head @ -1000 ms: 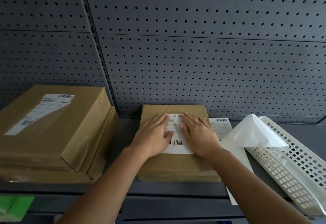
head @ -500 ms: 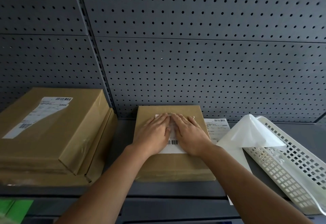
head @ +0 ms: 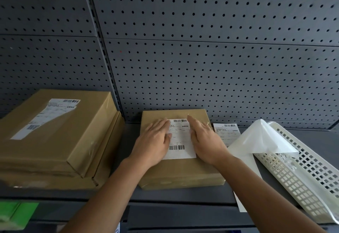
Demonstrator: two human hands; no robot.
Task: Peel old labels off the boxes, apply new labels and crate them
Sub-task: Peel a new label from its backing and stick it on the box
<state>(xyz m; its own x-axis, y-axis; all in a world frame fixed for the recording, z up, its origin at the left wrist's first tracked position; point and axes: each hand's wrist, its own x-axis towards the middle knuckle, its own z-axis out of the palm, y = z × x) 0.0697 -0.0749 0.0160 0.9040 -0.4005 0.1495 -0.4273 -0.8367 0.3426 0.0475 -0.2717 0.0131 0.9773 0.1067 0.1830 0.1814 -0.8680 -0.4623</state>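
Left hand (head: 156,139): flat, fingers straight, pressing on the left edge of the new label (head: 180,137). Right hand (head: 203,141): fingers straight, laid along the label's right edge. Neither hand holds anything.

The label lies between the two hands on top of the brown box (head: 181,174), its long axis running away from the person. The box sits flat on the shelf (head: 183,195).

The white crate (head: 302,168) lies to the right, nearer the right hand, with a backing sheet (head: 260,139) draped over its left rim.

Judgement: label nearly seated; crating means carrying the box rightward.
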